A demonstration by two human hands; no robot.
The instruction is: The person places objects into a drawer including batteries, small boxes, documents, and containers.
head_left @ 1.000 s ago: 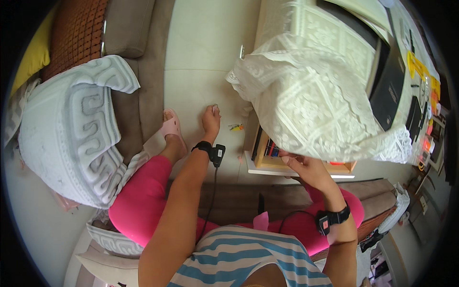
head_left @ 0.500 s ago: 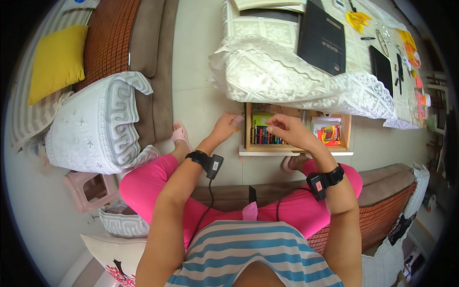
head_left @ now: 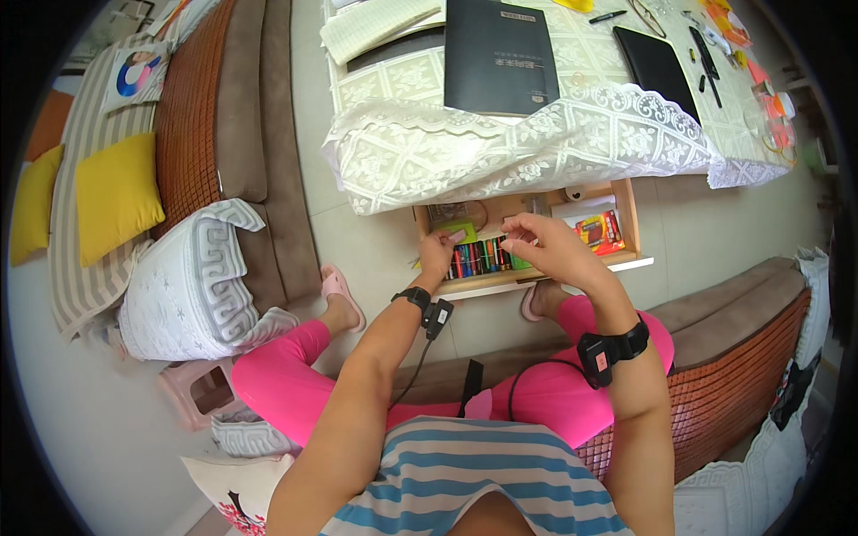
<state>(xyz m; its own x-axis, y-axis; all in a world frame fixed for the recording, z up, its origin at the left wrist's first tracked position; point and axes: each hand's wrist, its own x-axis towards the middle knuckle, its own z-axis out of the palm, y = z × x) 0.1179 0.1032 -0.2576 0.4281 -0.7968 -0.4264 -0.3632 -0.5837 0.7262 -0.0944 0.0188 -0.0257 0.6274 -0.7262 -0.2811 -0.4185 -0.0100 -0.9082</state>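
Note:
A wooden drawer (head_left: 631, 214) stands pulled out below the lace-covered table. Inside its left part lies a row of colourful pens or crayons (head_left: 479, 258), with a lime-green item (head_left: 465, 230) behind them. My left hand (head_left: 435, 254) is at the drawer's left side, its fingertips closed on a small pale pinkish piece (head_left: 458, 238) too small to name. Over the right end of the row hovers my right hand (head_left: 552, 247), thumb and fingers curled together; whatever is between them, if anything, cannot be made out. A red and yellow packet (head_left: 601, 232) lies in the drawer's right part.
On the lace tablecloth (head_left: 402, 152) lie a large black folder (head_left: 500, 58), a black tablet-like slab (head_left: 657, 71), an open notebook (head_left: 375, 31), and several pens. Brown sofas (head_left: 246, 134) stand left and near. A pink stool (head_left: 192, 393) is at lower left.
My left hand has moved right, from outside the drawer to over its left side, still pinching the small piece. My right hand stays over the drawer. The view has shifted.

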